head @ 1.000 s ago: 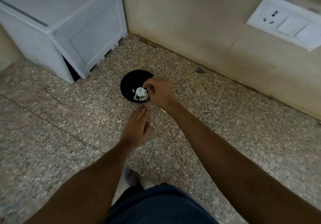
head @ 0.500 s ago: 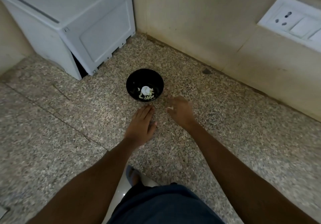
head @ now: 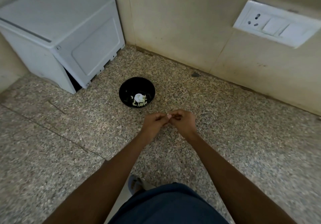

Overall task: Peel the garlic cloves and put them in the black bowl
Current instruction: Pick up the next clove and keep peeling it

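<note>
Near the centre of the frame the left hand (head: 153, 123) and the right hand (head: 182, 123) meet with fingers curled, and they seem to pinch one small garlic clove (head: 168, 115) between the fingertips; only a pale tip of it shows. The black bowl (head: 136, 85) stands just above them, with peeled cloves (head: 139, 103) inside. To peel well, I think one hand should hold the clove steady while the other pulls the skin off, close to the bowl.

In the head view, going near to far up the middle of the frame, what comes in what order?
Dark shorts → the two hands meeting over the floor → black bowl holding peeled cloves → wall.
</note>
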